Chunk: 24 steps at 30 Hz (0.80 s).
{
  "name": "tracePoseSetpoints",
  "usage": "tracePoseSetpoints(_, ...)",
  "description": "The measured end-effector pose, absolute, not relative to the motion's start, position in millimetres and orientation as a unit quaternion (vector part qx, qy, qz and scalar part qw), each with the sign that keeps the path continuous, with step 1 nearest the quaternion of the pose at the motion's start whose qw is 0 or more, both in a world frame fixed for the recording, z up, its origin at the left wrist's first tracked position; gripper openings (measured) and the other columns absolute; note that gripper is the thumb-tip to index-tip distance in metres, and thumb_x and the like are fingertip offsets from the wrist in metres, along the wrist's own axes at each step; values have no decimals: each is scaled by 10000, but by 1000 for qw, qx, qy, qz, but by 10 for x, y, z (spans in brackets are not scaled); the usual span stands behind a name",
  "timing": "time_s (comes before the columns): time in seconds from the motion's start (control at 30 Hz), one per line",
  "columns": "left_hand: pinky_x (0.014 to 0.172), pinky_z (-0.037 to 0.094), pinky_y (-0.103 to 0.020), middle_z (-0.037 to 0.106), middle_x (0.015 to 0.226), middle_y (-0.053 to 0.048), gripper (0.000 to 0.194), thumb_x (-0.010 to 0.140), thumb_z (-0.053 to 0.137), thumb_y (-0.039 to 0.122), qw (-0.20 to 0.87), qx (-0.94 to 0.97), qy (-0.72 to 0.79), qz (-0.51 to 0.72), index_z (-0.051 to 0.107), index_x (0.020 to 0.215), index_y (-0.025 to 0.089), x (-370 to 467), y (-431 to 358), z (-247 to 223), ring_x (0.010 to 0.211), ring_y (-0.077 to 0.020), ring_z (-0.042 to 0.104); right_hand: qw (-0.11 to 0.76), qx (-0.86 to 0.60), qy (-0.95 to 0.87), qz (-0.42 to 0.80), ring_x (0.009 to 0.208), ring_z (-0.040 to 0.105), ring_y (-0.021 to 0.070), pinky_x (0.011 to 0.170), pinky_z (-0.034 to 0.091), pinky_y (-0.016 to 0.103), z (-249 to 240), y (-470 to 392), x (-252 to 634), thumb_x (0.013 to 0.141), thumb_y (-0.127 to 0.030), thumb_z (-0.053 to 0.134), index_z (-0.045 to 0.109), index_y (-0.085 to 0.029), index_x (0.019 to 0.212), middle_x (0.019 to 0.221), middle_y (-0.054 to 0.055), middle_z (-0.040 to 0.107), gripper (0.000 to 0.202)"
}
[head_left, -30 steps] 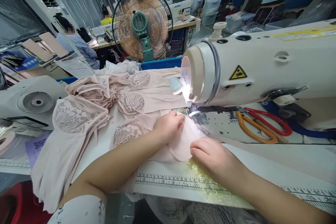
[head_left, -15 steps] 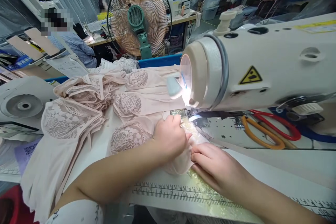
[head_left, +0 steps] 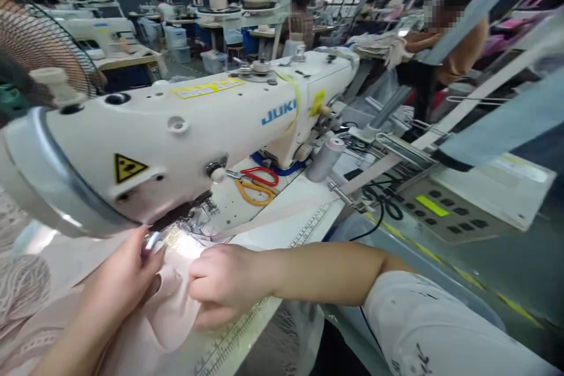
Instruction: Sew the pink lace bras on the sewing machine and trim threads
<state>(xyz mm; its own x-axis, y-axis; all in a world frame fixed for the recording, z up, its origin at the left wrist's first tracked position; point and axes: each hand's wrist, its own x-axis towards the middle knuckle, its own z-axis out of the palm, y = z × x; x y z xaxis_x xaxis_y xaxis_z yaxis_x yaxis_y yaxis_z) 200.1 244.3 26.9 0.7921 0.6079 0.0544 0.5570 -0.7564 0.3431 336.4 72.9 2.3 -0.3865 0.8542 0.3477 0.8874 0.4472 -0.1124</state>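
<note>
Left hand (head_left: 121, 282): fingers close together, holding the soft, pale-pink cloth piece (head_left: 170, 317) near its upper end; lace-patterned pink fabric (head_left: 24, 288) lies to this grip's left.
Cloth piece: rumpled, rightward of the left grip, its longer run sloping from near the white, rounded sewing machine (head_left: 247, 120) towards the wearer.
Nearer the machine: left hand, just beside its head end.
Right hand (head_left: 220, 282): curled closed on the cloth's right edge.
Scissors with orange and red looped handles (head_left: 258, 182): beyond the right grip, apart from it.
</note>
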Motion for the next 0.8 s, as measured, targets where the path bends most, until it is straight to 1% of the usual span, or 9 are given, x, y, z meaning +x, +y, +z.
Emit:
tracePoseSetpoints(0.13,492,416,-296,595,561,18,180,723,525,404,204,921,327,61,550,689,229,2078,2396,435,540,-222,584,155,-548,-821,-44,675,539,143,588,409,292,38,710,3356,861,-577,432,575,-215,734,775,7,601,410)
tracePoseSetpoints(0.23,501,411,-291,559,518,28,152,725,521,313,227,907,337,109,504,598,231,2158,2262,558,539,-205,561,173,-572,-801,-43,725,569,154,633,460,285,104,624,3292,831,-466,515,598,-205,787,860,25,639,277)
tracePoseSetpoints(0.33,543,431,-294,624,612,-16,96,699,570,231,232,902,347,110,536,611,218,2248,2177,557,612,-209,589,227,-586,-776,-46,894,601,223,736,511,329,112,540,3253,796,-291,558,613,-129,938,1028,133,645,222)
tracePoseSetpoints(0.4,626,459,-297,672,762,-52,59,710,618,251,223,901,356,105,592,720,199,2284,2199,496,741,-222,615,264,-589,-763,-52,953,610,281,737,533,403,54,539,3260,797,-218,511,573,-57,1104,1128,232,615,352)
tracePoseSetpoints(0.43,633,463,-287,671,768,-43,118,703,650,297,219,899,366,99,600,735,195,2288,2226,464,740,-213,615,274,-597,-752,-60,944,621,295,718,543,421,15,555,3264,786,-195,495,562,-38,1139,1147,254,610,392)
tracePoseSetpoints(0.53,587,447,-245,625,695,-12,191,777,594,356,288,886,356,69,589,760,166,2250,2296,417,645,-155,578,250,-615,-740,-106,908,659,295,697,570,404,-74,611,3253,757,-195,478,604,-39,1119,1167,230,631,414)
tracePoseSetpoints(0.63,542,425,-203,579,639,17,151,816,538,280,376,865,331,33,583,775,142,2193,2324,439,574,-105,533,231,-617,-739,-139,888,675,275,695,582,365,-82,623,3221,744,-202,470,640,-38,1081,1143,202,658,412)
tracePoseSetpoints(0.7,542,426,-197,561,625,25,102,796,547,226,377,867,325,27,586,776,134,2172,2336,449,565,-97,520,223,-622,-735,-154,905,676,263,717,583,347,-67,619,3206,744,-205,466,652,-40,1071,1138,188,666,411)
tracePoseSetpoints(0.8,609,451,-230,559,652,15,59,743,594,178,327,881,337,51,586,781,133,2181,2327,428,620,-124,537,217,-627,-728,-173,895,678,244,739,578,326,-58,615,3194,746,-206,463,656,-47,1090,1122,163,680,425)
